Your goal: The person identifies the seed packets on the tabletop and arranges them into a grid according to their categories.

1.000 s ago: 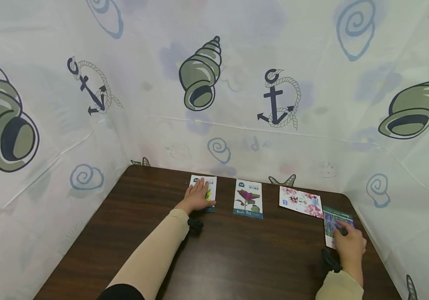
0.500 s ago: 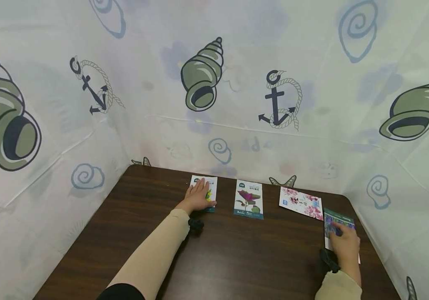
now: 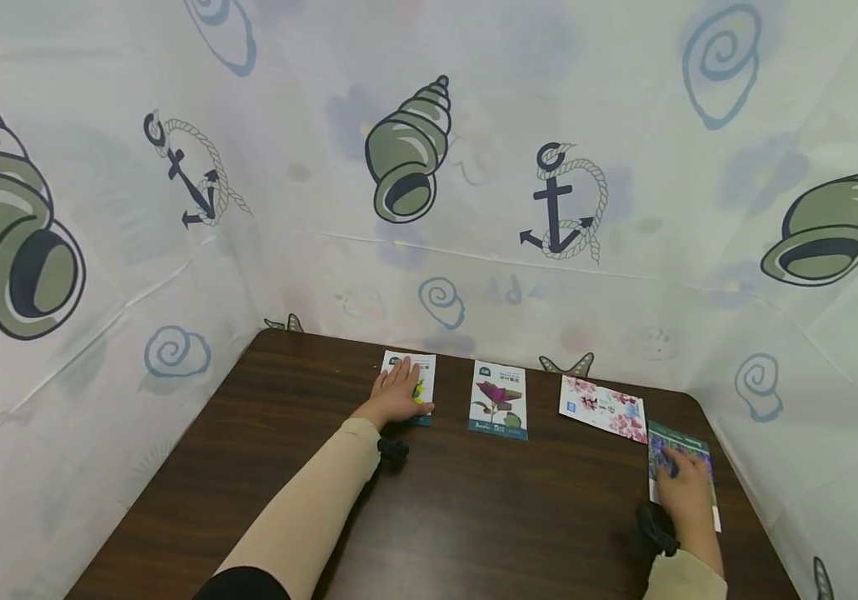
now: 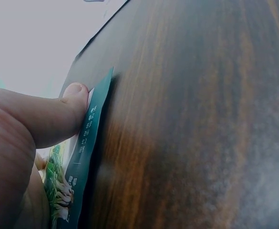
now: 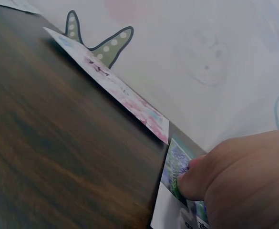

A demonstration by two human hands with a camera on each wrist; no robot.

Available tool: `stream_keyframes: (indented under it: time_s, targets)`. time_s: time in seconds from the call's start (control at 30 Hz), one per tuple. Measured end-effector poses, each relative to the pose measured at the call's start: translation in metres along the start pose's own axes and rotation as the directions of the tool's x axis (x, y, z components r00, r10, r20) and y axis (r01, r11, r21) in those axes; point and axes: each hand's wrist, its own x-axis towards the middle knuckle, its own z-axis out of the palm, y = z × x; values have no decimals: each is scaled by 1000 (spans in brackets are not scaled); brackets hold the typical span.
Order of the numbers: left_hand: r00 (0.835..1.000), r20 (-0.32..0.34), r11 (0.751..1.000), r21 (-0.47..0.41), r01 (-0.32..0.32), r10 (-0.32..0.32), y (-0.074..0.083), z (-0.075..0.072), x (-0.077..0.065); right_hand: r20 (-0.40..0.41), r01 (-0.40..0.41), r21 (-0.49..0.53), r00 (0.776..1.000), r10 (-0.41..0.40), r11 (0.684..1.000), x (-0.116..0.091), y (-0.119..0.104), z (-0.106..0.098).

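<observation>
Lavender-print seed packet (image 3: 696,447) lies near the dark wooden table's (image 3: 519,508) right edge, close by a corner of the pink-blossom packet (image 3: 601,407), the right hand's (image 3: 687,493) thumb and forefinger resting on it, close together. With fingers spread wide, the left hand (image 3: 395,397) rests on a white-and-teal packet (image 3: 427,371), left of the magenta-flower packet (image 3: 498,400).

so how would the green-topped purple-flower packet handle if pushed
The purple-flower packet looks thin, so probably light and bendable. Its flat rectangular shape likely won't roll. It might slide, the brown wood-grain table looking smooth.
</observation>
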Motion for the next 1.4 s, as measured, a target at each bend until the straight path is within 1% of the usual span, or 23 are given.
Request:
stream_keyframes:
  time_s: [0.1,0.2,0.3,0.37,0.5,0.6,0.77,0.87,1.0,1.13,1.27,1.4]
  targets:
    - [1000,-3,1000,-5,-5,5,0,0,-1,39,11,8,999,-12,1000,0,3,-1]
    - [1000,-11,1000,-7,-8,8,1,0,-1,41,23,4,999,-23,1000,-1,4,-4]
    - [1000,-10,1000,-7,-3,3,2,0,-2,37,12,-9,999,-11,1000,-2,2,-6]
    - [1000,-9,1000,-7,2,-2,2,0,-2,50,-12,-20,999,13,1000,-2,2,-7]
    - [1000,-10,1000,-12,7,-7,3,-1,-3,108,-34,-74,993,42,997,-1,1,-12]
    - [1000,-11,1000,-8,7,-7,4,-1,-3,145,-34,-98,988,48,995,1,1,-16]
    - [1000,-13,1000,-5,9,-9,5,-3,-4,166,-59,-82,983,72,995,1,-1,-17]
    - [1000,-10,1000,-10,6,-6,4,-3,-5,172,-58,-87,983,72,995,0,-1,-16]
    - [1000,-12,1000,-10,1,-1,3,-3,-5,216,-48,-80,974,65,996,-1,-2,-16]
    - [1000,-10,1000,1,4,-4,3,-3,-5,251,-63,-63,965,77,996,-1,0,-17]
    - [1000,-3,1000,2,14,-14,4,-3,-5,256,-79,-65,962,93,995,0,2,-17]
    - [1000,-4,1000,-4,11,-11,4,-2,-5,255,-88,-75,961,104,993,-1,1,-19]
